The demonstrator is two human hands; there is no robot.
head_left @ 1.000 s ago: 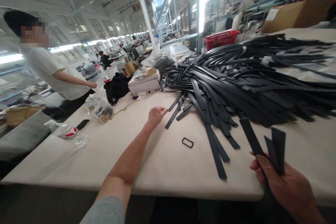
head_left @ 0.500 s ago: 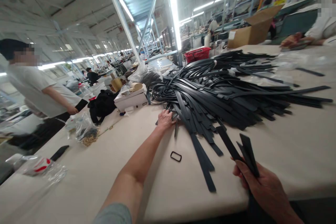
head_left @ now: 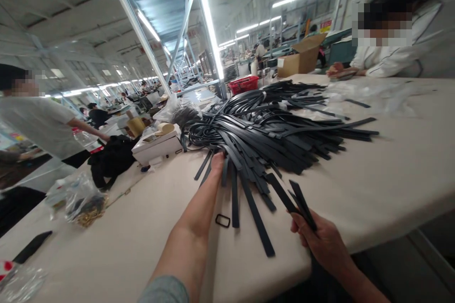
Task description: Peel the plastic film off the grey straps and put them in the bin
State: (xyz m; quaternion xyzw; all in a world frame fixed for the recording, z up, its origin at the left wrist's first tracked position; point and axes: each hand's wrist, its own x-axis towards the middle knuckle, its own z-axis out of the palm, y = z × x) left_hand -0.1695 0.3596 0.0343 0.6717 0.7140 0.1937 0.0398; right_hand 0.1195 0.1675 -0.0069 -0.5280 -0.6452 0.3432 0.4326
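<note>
Black straps [head_left: 283, 193] sit pinched in the fingers of the right hand [head_left: 322, 236], lower ends lost in shadow. From my end I can't tell whether the left hand [head_left: 216, 163], fingers hidden at the strap pile [head_left: 256, 137], grips anything; the bench [head_left: 142, 246] plastic bottle [head_left: 23, 285] is cut off.

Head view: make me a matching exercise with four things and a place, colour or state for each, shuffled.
Things
1. right hand
2. basket
3. left hand
4. rectangular ring

Places, colours, states
A. at the near edge of the strap pile
B. lying on the table
C. gripping dark strips
D. red

Pairs: 1-C, 2-D, 3-A, 4-B
</note>
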